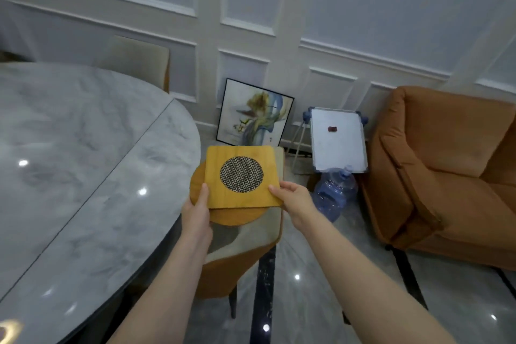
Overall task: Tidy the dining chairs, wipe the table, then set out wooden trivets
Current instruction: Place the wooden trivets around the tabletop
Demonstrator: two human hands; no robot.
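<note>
Both hands, left hand and right hand, pinch my stacked trivets; I'd lay each flat, well apart, on the table

No readable text — no labels, brands, numbers.

I have both bare forearms reaching up from the bottom edge toward the middle of the frame, converging a little. My left hand sits just left of centre, thumb laid on top and fingers tucked underneath, gripping the stacked trivets by their left edge. My right hand is just right of centre, pinching the near right corner between thumb and fingers.
</note>
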